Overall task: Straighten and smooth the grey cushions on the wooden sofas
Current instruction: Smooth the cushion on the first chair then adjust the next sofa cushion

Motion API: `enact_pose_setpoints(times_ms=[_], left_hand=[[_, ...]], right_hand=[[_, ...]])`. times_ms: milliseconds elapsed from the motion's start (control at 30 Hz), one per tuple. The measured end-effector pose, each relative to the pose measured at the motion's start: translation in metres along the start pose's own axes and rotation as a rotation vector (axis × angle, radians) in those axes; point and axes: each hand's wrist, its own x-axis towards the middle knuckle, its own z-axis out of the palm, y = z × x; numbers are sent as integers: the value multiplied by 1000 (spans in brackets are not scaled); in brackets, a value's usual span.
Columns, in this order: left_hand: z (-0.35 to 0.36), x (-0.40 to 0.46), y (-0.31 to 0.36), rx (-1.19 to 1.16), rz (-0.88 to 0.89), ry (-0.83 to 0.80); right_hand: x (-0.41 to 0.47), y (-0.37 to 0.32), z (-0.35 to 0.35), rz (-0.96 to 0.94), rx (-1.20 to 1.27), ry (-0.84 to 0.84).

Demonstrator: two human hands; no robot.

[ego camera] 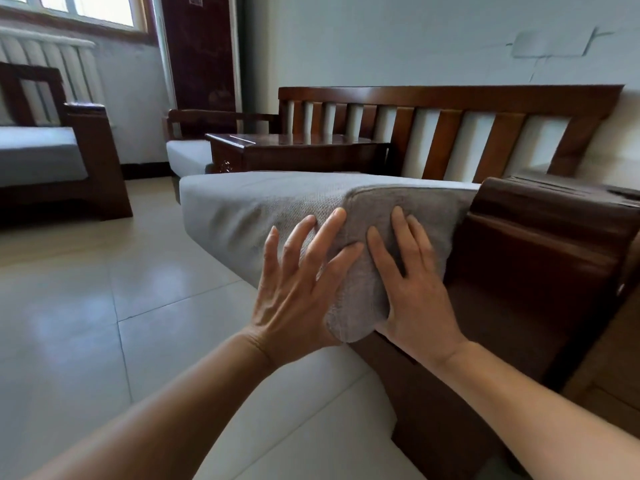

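Grey cushion (277,202) on the near wooden sofa (519,244), its near corner pressed between left hand (298,292) and right hand (415,289), both flat with fingers spread, gripping nothing. Pale tiled floor (104,289) left; second sofa (69,161) far left under window (86,8).

No readable text, label, brand, number or sign appears anywhere in the view, neither on the furniture, nor the walls, nor at any frame edge.
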Motion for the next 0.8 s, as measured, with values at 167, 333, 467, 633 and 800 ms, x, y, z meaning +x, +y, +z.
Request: enact_pose_setpoints(times_ms=[167, 333, 467, 633, 800], left_hand=[[-14, 26, -8, -18, -9, -50], [-23, 55, -16, -47, -7, -77], [-31, 74, -20, -57, -5, -95], [-41, 103, -23, -74, -12, -117], [-49, 141, -26, -112, -34, -138]], right_hand=[[24, 3, -14, 35, 20, -40], [47, 10, -27, 64, 58, -56], [62, 15, -38, 82, 62, -66], [81, 23, -51, 98, 46, -83], [109, 40, -67, 95, 13, -108]])
